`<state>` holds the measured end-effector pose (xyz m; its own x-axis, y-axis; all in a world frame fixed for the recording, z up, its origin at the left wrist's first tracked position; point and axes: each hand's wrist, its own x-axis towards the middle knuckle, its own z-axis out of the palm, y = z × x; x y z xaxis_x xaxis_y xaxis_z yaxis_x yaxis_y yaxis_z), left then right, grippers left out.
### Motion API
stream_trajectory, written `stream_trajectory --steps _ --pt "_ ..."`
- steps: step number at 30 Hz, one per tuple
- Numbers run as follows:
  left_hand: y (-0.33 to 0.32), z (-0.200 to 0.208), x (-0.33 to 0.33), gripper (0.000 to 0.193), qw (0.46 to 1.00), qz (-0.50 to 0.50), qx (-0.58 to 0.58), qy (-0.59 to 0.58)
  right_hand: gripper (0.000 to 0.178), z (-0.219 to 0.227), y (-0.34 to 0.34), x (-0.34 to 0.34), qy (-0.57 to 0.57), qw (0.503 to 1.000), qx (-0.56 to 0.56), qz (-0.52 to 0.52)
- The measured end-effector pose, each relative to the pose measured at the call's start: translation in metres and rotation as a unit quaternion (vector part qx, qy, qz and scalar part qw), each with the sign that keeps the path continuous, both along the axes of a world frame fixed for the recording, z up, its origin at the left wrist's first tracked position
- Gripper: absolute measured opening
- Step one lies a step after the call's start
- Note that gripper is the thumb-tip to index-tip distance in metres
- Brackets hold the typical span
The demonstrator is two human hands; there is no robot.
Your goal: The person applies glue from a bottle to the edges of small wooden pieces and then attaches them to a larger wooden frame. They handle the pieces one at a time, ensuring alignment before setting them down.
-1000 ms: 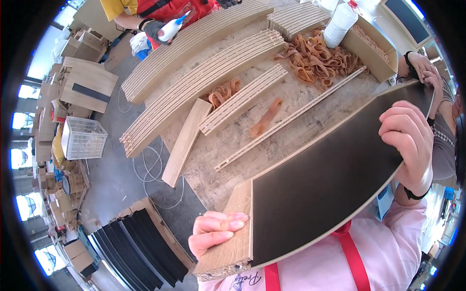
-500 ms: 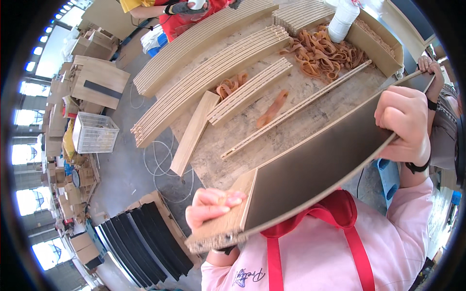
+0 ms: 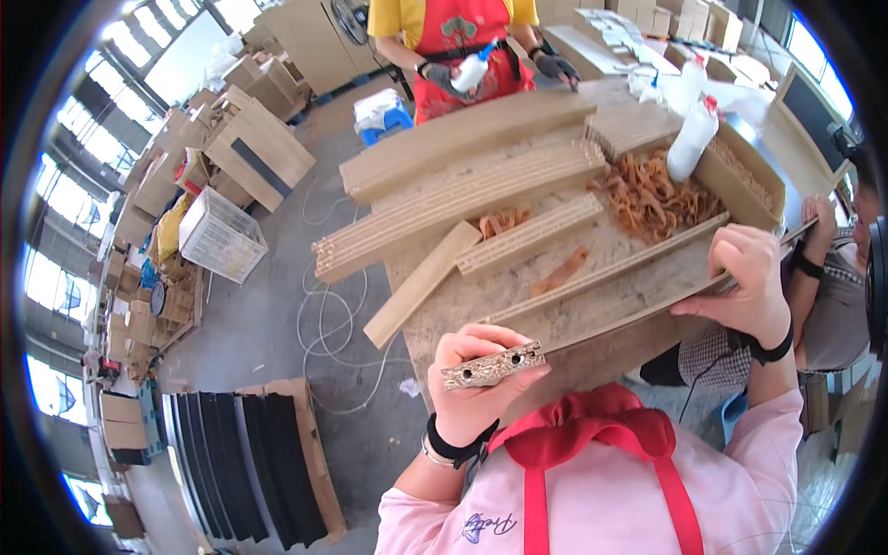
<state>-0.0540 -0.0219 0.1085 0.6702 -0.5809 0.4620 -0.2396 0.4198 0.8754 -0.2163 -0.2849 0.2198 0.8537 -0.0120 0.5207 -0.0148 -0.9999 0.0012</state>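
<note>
Now curved board spans both hands

Rubber bands heaped on workbench; white bottle beside them; wire basket on floor.

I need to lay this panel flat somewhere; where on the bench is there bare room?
The bare bench lies between the loose slat and the panel held by the left hand and right hand. It is crowded further back: stacked strips, rubber bands and glue bottle.
</note>
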Motion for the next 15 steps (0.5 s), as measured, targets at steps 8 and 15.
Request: stream_trajectory --steps 8,15 --pt "0.003 -0.001 -0.005 0.05 0.999 0.038 0.009 0.004 0.064 0.026 0.06 0.006 -0.062 0.997 -0.03 0.046" --pt "-0.001 0.003 -0.01 0.051 0.998 0.021 0.043 0.049 0.049 -0.016 0.071 0.025 -0.033 0.997 -0.06 0.034"
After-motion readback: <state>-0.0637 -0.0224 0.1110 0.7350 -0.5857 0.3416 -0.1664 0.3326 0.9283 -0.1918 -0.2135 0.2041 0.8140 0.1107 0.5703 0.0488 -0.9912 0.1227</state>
